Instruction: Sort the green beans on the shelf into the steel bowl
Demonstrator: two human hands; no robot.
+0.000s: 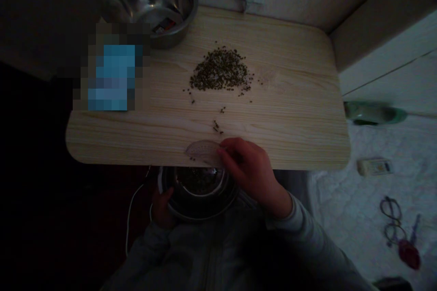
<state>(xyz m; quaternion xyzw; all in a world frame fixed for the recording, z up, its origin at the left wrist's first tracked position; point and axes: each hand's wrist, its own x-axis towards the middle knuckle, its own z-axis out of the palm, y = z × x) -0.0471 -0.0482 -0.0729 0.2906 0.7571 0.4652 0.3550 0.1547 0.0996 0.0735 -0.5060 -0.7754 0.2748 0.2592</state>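
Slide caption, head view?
Right hand holds translucent curved piece near dark grains on table; left hand holds metal bowl below.

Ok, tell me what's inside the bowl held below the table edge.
Small dark bits show dimly inside the bowl, too dark to identify. The table covers its far side, hiding anything there.

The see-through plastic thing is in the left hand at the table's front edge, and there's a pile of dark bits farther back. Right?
Not quite: the head view shows the see-through plastic thing in the right hand, not the left. The rest is right.
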